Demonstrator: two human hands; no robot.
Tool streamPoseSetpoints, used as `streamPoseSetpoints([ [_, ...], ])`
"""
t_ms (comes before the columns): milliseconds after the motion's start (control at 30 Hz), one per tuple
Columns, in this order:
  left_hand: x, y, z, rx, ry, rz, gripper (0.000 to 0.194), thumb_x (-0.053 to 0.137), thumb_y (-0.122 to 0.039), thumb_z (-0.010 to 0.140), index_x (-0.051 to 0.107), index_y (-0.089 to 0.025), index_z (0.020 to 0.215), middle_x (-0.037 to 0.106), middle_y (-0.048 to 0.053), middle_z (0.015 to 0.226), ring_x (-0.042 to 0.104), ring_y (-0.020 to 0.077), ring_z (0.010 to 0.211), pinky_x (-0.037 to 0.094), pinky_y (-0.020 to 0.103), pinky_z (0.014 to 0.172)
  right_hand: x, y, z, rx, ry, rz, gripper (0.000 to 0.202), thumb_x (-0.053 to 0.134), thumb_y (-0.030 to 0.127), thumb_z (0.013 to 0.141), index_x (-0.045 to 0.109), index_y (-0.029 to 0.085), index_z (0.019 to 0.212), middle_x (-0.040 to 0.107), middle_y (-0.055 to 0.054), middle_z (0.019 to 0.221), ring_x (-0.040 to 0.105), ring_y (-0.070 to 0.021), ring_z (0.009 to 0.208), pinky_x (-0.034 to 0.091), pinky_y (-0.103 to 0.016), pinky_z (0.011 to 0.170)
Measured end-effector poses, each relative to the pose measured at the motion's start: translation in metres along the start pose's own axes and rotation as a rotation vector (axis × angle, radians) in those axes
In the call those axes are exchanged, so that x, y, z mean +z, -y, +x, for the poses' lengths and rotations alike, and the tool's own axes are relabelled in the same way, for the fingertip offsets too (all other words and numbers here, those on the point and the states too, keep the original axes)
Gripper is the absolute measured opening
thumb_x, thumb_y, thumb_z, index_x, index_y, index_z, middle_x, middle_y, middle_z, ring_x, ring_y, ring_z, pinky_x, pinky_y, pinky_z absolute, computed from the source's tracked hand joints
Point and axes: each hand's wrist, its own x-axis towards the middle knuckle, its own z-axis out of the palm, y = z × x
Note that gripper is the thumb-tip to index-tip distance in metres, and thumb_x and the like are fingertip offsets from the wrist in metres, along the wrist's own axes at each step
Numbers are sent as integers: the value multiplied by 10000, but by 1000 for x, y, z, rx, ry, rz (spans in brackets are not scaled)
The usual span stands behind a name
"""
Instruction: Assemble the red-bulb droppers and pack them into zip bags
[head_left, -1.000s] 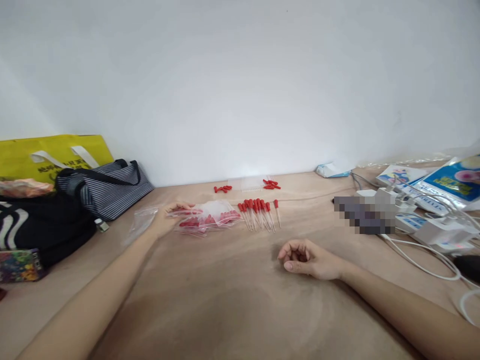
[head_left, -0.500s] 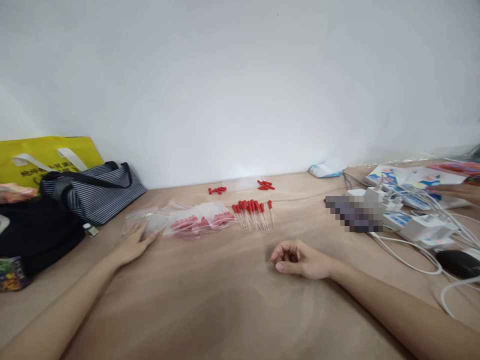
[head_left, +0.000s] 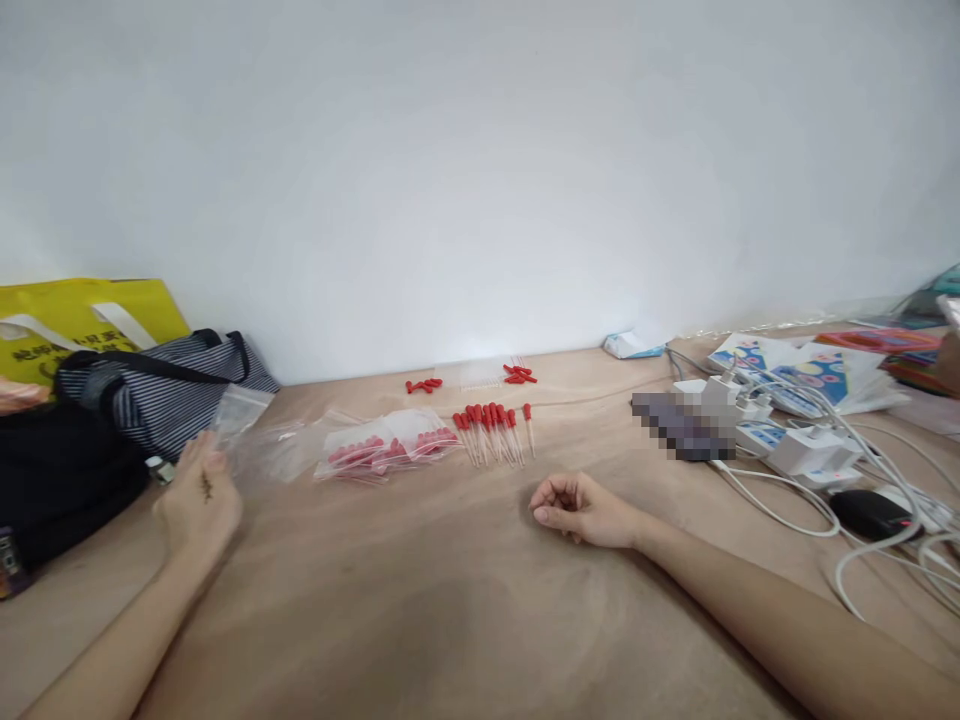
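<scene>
My left hand (head_left: 196, 498) is raised at the left, palm turned toward me. Its fingers pinch a clear zip-lock bag (head_left: 244, 405), which stands up above the fingertips. On the table, my right hand (head_left: 583, 510) rests with its fingers curled in loosely and nothing visible in them. Between the hands lie clear bags holding red rubber bulbs (head_left: 367, 452). Right of those bags is a row of droppers (head_left: 491, 432) with red bulbs and thin clear tubes. Farther back, several loose red bulbs (head_left: 424, 386) lie left of clear tubes (head_left: 481, 382) and another red-topped group (head_left: 519, 374).
At the left are a striped bag (head_left: 187, 385), a yellow bag (head_left: 142, 300), a black cloth item (head_left: 67, 480) and a small bottle (head_left: 160, 470). To the right are a blurred-out phone (head_left: 682, 428), white chargers (head_left: 814, 455), cables, a black mouse (head_left: 874, 515) and a tissue pack (head_left: 636, 344).
My left hand has lifted and turned palm toward me, raising a clear bag from the table. My right hand stays curled in place. The view has shifted slightly right.
</scene>
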Motion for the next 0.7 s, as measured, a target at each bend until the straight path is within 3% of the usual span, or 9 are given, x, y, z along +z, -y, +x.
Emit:
streamPoseSetpoints([
  [67,-12,-31,-11,146,-17,-133,437,266,-334,867,429,-156,1231,432,48,1289,406,200,1173,321,354,983,0,-3,3,10,-106,-11,337,607,467,647,519,158,749,441,58,534,386,-38,411,311,-159,356],
  [133,-19,-64,-30,350,132,-250,431,286,-337,862,393,-211,1259,402,4,1311,374,189,1197,302,337,1005,-2,-5,6,-13,-238,-25,333,593,470,651,509,164,752,448,55,537,400,-44,409,322,-165,352],
  [267,-19,-118,-83,663,653,-334,418,270,-293,882,327,-262,1295,353,-22,1336,270,192,1251,198,384,1056,-12,-11,12,-68,-440,-40,299,565,455,659,492,175,735,445,52,532,369,-51,391,284,-182,342],
  [333,-17,-132,-104,788,928,-335,439,322,-339,873,276,-299,1308,290,-19,1365,245,212,1259,184,428,1049,-18,-15,14,-87,-505,-61,273,560,429,661,495,176,739,436,54,529,367,-57,402,287,-193,365],
  [400,-16,-137,-116,817,1082,-327,521,362,-392,854,180,-299,1334,219,4,1392,202,231,1273,180,465,1036,-24,-20,17,-91,-545,-117,251,546,397,670,505,172,774,457,43,556,400,-71,440,313,-204,402],
  [500,-16,-134,-119,745,1090,-336,540,340,-388,864,131,-270,1348,192,22,1407,146,222,1289,170,466,1038,-34,-23,30,-35,-602,-312,227,509,350,695,510,163,824,537,4,659,471,-93,517,369,-222,473],
  [600,-17,-128,-115,696,1051,-379,480,319,-355,874,211,-267,1333,263,14,1388,168,200,1287,192,434,1045,-44,-20,54,33,-683,-465,224,524,320,681,511,152,829,579,-39,756,527,-126,621,409,-248,574],
  [700,-17,-126,-111,702,1084,-396,448,356,-359,859,310,-274,1296,321,16,1362,217,213,1273,235,441,1030,-52,-12,84,93,-767,-527,290,539,342,668,505,137,871,586,-88,808,551,-188,747,409,-294,655],
])
